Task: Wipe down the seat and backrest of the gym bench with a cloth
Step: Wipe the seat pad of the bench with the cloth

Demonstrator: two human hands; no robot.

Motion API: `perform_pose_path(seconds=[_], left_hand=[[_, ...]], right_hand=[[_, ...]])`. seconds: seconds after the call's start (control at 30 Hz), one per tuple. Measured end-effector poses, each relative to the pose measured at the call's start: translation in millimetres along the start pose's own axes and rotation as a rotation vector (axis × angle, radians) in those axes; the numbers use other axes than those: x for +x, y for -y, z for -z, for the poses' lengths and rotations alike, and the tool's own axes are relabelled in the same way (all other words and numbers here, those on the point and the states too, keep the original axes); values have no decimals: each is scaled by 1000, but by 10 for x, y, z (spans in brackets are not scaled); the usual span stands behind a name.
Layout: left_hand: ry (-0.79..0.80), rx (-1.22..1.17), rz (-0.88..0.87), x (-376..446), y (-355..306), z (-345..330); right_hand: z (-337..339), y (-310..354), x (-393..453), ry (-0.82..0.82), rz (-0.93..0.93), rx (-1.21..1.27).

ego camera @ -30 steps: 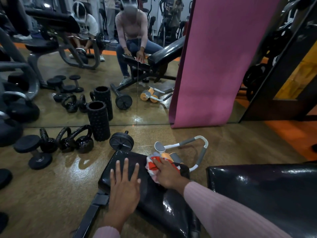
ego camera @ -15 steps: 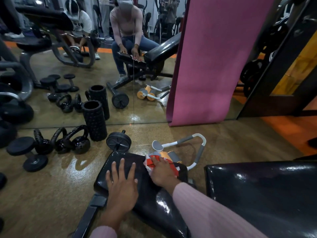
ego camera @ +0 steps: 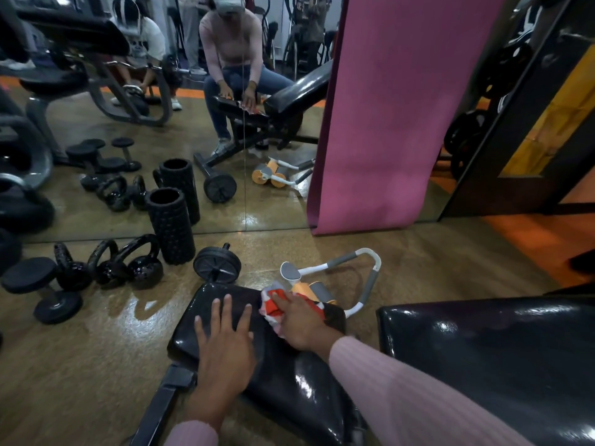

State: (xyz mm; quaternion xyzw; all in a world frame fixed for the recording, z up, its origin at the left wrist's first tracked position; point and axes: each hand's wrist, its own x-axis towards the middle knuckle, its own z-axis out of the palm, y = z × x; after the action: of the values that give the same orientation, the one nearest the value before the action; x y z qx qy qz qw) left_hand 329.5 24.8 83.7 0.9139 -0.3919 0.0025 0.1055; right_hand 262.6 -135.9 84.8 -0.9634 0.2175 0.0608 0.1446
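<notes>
The black padded bench seat (ego camera: 289, 381) lies in front of me, glossy and wet-looking. Its backrest (ego camera: 489, 355) rises at the lower right. My left hand (ego camera: 225, 349) rests flat on the seat with fingers spread. My right hand (ego camera: 299, 323) presses a red and white cloth (ego camera: 273, 305) onto the far right part of the seat, fingers over the cloth. The cloth is partly hidden under the hand.
An ab roller with a white and grey handle (ego camera: 347, 278) lies on the floor just beyond the seat. A wheel (ego camera: 217, 264), a black foam roller (ego camera: 170, 226), kettlebells (ego camera: 138, 265) and dumbbells (ego camera: 42, 288) stand to the left. A pink mat (ego camera: 402, 107) leans on the mirror ahead.
My right hand has slid the cloth slightly leftwards across the far end of the seat. My left hand stays flat on the seat.
</notes>
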Motion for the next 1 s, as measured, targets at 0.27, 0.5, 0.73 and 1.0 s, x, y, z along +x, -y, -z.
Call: perform_pose_path(seconds=[0.27, 0.5, 0.73, 1.0], left_hand=[[-23, 34, 4, 26, -102, -37], [33, -1, -33, 90, -171, 71], [33, -37, -43, 68, -168, 115], [53, -66, -47, 69, -177, 130]], right_hand=[[-86, -526, -408, -98, -56, 125], [-55, -37, -166, -51, 29, 23], [-22, -584, -487, -25, -126, 102], [-26, -459, -442, -18, 59, 54]])
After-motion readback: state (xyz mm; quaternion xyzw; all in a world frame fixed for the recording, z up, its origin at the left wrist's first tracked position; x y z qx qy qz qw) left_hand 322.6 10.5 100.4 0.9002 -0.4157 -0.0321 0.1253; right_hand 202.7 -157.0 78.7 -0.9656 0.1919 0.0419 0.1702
